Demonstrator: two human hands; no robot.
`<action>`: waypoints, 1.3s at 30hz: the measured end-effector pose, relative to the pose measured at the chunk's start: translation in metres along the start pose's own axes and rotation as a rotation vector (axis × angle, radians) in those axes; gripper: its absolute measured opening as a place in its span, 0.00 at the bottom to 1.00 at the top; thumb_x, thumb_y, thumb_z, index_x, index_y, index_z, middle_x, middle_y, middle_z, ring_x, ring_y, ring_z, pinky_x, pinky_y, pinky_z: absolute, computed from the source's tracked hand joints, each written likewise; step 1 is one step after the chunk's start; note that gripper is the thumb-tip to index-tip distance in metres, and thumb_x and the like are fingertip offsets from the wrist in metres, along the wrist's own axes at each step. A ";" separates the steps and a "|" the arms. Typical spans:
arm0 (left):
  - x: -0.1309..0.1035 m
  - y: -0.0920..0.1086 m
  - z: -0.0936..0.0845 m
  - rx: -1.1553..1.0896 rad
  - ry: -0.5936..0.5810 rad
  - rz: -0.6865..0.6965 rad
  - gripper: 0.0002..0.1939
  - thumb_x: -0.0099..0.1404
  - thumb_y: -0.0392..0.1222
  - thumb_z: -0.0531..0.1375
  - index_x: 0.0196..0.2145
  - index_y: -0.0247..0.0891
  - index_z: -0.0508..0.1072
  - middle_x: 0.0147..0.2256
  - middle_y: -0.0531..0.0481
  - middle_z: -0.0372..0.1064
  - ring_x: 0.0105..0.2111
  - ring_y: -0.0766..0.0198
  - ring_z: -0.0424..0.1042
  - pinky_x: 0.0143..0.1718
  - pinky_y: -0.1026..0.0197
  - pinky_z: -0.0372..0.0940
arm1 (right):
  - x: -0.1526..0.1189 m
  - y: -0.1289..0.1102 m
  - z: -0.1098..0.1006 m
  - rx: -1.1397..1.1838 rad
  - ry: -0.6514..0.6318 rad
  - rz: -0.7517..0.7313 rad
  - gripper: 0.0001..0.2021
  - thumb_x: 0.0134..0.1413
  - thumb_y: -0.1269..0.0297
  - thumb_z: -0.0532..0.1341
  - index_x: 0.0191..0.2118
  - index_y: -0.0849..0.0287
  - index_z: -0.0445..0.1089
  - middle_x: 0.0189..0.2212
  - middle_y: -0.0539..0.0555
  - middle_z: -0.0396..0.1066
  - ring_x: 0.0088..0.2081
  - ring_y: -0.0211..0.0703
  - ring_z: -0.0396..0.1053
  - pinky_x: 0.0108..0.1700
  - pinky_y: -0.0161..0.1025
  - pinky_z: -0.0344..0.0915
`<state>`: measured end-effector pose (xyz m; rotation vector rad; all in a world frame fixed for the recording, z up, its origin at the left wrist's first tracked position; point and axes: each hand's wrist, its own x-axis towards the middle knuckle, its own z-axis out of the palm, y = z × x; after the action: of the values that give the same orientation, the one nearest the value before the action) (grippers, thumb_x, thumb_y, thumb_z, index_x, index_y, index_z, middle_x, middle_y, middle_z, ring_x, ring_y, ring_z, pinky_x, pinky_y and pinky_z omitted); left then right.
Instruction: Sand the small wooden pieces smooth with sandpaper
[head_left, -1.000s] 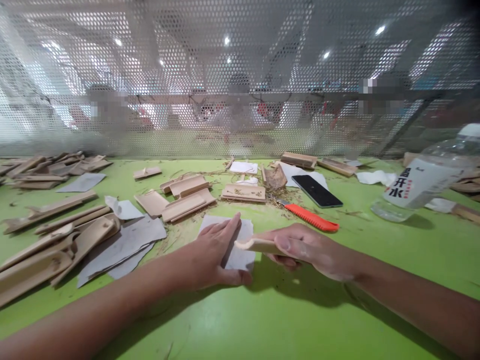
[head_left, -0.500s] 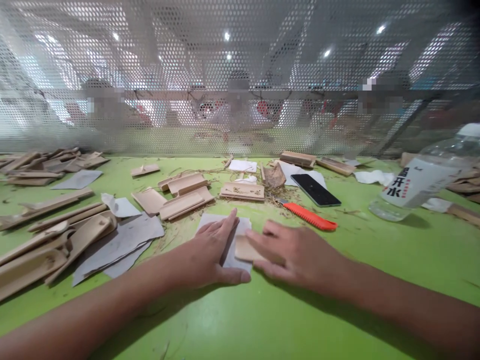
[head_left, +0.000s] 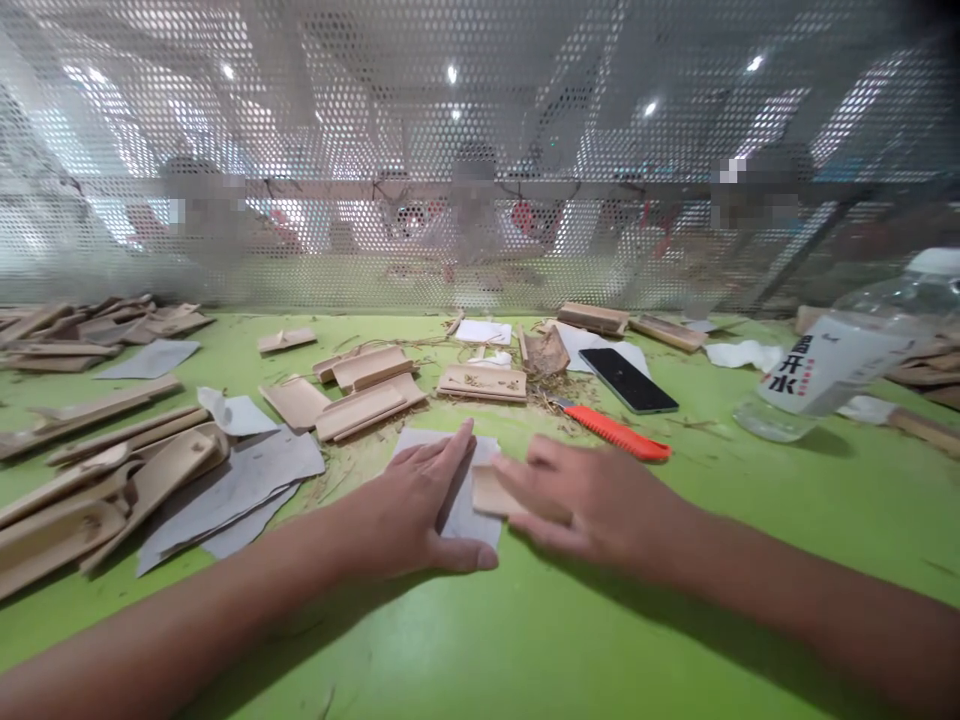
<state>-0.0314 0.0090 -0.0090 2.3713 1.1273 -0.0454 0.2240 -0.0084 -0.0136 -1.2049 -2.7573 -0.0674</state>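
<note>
On the green counter (head_left: 465, 640), head view, the only one: left hand (head_left: 412, 500) lies flat, fingers spread and empty, pinning a grey paper sheet (head_left: 463, 512). Right hand (head_left: 592, 500) has a pale wooden piece (head_left: 491, 492) gripped under its fingers, thumb along the near edge; left end overlaps the sheet's right edge. Contact under the fingers is hidden.

Step in hand, as judged: working the piece's underside against the sheet, probably abrasive. Next move calls for a firm left palm and level, even pressure from the right.

Beyond: loose wooden tray (head_left: 481, 383), orange cutter (head_left: 619, 432), phone (head_left: 628, 380). More grey sheets (head_left: 232, 490) sit left, bottle (head_left: 832, 360) right. Cutter is clear of both hands.
</note>
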 end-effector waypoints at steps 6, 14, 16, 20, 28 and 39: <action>-0.002 -0.001 -0.001 0.014 -0.007 0.023 0.63 0.64 0.72 0.59 0.76 0.34 0.29 0.76 0.37 0.35 0.74 0.41 0.42 0.71 0.41 0.49 | -0.001 0.011 0.001 -0.140 0.158 0.191 0.21 0.70 0.56 0.59 0.62 0.57 0.73 0.41 0.59 0.73 0.26 0.41 0.67 0.23 0.36 0.53; -0.004 -0.003 0.001 -0.004 0.028 0.031 0.56 0.63 0.69 0.62 0.76 0.41 0.42 0.75 0.37 0.43 0.73 0.40 0.47 0.68 0.41 0.54 | -0.012 -0.006 -0.023 1.016 0.212 0.329 0.28 0.66 0.42 0.61 0.63 0.52 0.73 0.31 0.51 0.69 0.28 0.38 0.65 0.29 0.35 0.63; -0.004 -0.004 0.001 -0.010 0.019 0.019 0.60 0.63 0.70 0.62 0.77 0.39 0.35 0.75 0.36 0.42 0.73 0.40 0.46 0.68 0.41 0.55 | -0.012 -0.007 -0.020 1.268 0.161 0.315 0.28 0.66 0.41 0.59 0.59 0.56 0.75 0.26 0.47 0.62 0.22 0.34 0.57 0.24 0.33 0.57; -0.004 -0.003 0.000 -0.010 0.020 0.017 0.62 0.62 0.71 0.62 0.77 0.39 0.33 0.75 0.34 0.42 0.73 0.37 0.47 0.67 0.37 0.55 | -0.009 -0.002 -0.013 1.458 0.117 0.139 0.22 0.69 0.43 0.57 0.39 0.58 0.75 0.29 0.47 0.62 0.22 0.30 0.56 0.23 0.31 0.55; -0.003 0.000 -0.003 -0.023 -0.004 0.010 0.64 0.62 0.71 0.62 0.77 0.34 0.33 0.75 0.33 0.42 0.73 0.37 0.46 0.69 0.38 0.54 | -0.011 -0.003 -0.012 1.476 0.073 0.132 0.25 0.69 0.40 0.54 0.32 0.59 0.68 0.24 0.46 0.62 0.18 0.30 0.58 0.21 0.32 0.55; -0.004 0.000 -0.001 -0.003 0.002 0.014 0.60 0.63 0.68 0.63 0.77 0.36 0.37 0.76 0.37 0.39 0.73 0.39 0.45 0.69 0.39 0.53 | -0.008 -0.005 -0.014 1.462 0.074 0.183 0.25 0.63 0.38 0.60 0.36 0.58 0.74 0.24 0.47 0.65 0.19 0.32 0.60 0.20 0.31 0.57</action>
<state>-0.0340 0.0070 -0.0071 2.3769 1.1112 -0.0366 0.2269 -0.0192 -0.0003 -0.8489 -1.7011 1.5163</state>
